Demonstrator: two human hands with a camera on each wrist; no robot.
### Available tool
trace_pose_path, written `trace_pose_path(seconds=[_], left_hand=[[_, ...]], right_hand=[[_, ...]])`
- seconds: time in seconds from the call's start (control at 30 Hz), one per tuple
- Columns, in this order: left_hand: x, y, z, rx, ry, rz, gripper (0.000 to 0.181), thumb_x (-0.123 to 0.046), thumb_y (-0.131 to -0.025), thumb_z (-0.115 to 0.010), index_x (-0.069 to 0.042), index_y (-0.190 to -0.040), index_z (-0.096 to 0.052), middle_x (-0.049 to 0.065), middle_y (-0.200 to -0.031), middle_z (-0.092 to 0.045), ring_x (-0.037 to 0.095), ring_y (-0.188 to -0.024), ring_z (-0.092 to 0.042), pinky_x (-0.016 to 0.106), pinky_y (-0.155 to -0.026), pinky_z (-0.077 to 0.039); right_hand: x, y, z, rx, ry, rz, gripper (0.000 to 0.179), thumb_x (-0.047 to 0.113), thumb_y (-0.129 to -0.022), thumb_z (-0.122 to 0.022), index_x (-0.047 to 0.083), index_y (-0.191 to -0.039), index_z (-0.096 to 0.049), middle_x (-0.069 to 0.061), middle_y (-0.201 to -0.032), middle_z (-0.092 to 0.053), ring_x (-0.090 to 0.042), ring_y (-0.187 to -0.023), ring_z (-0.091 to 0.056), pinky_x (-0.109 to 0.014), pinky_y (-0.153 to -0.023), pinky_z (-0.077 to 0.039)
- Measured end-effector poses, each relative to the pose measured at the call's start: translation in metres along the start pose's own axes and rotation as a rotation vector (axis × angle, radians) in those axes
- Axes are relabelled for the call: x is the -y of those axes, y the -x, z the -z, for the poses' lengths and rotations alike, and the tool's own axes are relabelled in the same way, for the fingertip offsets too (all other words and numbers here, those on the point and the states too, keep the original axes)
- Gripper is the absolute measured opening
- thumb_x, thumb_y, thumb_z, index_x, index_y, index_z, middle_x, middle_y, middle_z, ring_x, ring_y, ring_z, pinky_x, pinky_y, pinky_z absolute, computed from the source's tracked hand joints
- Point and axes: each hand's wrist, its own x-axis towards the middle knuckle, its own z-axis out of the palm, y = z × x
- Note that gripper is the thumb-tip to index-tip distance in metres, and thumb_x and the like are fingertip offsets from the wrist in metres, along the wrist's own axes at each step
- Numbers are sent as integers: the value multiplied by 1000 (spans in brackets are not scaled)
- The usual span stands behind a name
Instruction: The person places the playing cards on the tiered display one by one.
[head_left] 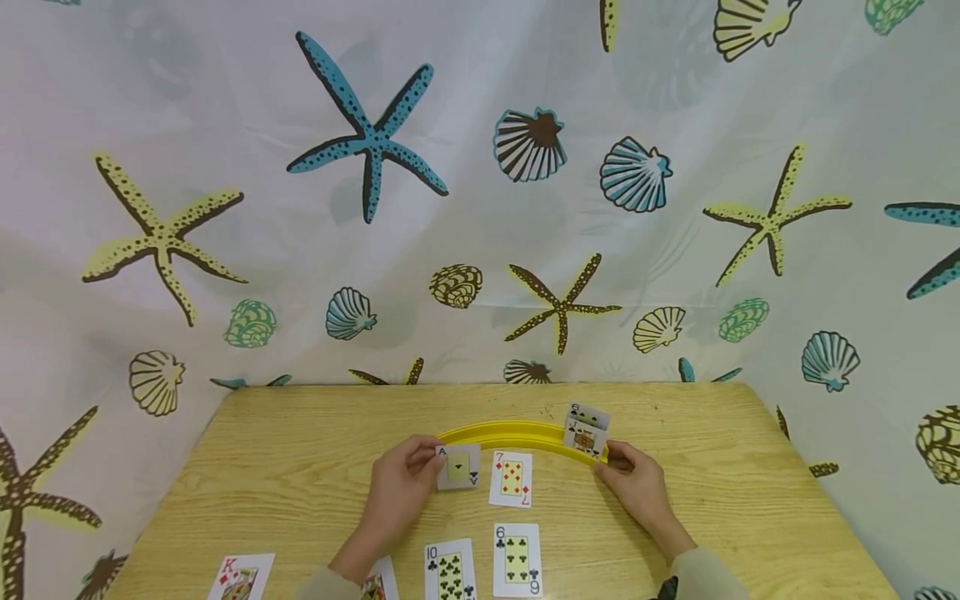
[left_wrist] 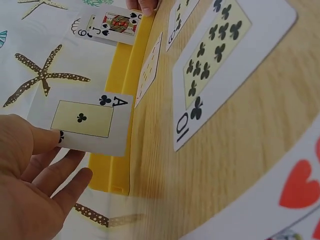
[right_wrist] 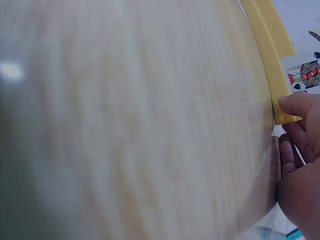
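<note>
Lower middle of frame: left hand (head_left: pixel 403 482) pinches ace (head_left: pixel 459 468), right hand (head_left: pixel 639 485) pinches yellow holder (head_left: pixel 510 432). Keep holder still, ace straight.

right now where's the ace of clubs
In the head view, the ace of clubs is in the left hand, left of the seven of diamonds.

We can pass along the right of the pale wooden table (head_left: pixel 757 508); curved yellow plastic rack (head_left: pixel 502 432) blocks mid-table.
</note>
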Motion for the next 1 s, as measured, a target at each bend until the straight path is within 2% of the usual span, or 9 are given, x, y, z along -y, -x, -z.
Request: trace_pose_path(seconds=[0.27,0.73,0.9,1.0], left_hand=[[-7,-13,-7,-4,41,-78,13,-3,-98,-73,-7,-111,-75,8,-108,-77,25,-105,-76,30,-91,-63],[-26,-35,-27,-42,75,-106,14,-8,-99,-73,-10,-112,-76,9,-107,-77,25,-102,-76,30,-86,-63],[-35,-43,-35,-48,100,-108,14,-11,-100,-73,-10,-114,-78,10,-108,-78,23,-99,-75,27,-84,-62],[-38,-48,-41,-49,102,-116,16,-12,-100,-73,-8,-115,-78,10,-108,-79,23,-96,-75,25,-82,-62]], right_hand=[[0,-1,1,11,-5,-1,50,15,-95,-80,-2,-140,-65,-21,-129,-72,-28,-110,-72,-24,-86,-59],[2,-1,1,4,2,-4,49,16,-95,-80,-1,-139,-65,-20,-129,-73,-28,-111,-72,-34,-91,-61],[2,-1,1,1,-3,-4,49,15,-95,-80,-1,-139,-65,-20,-128,-73,-28,-111,-72,-32,-91,-61],[2,-1,1,1,-9,-3,50,15,-95,-80,-1,-139,-65,-20,-128,-73,-29,-110,-72,-27,-88,-60]])
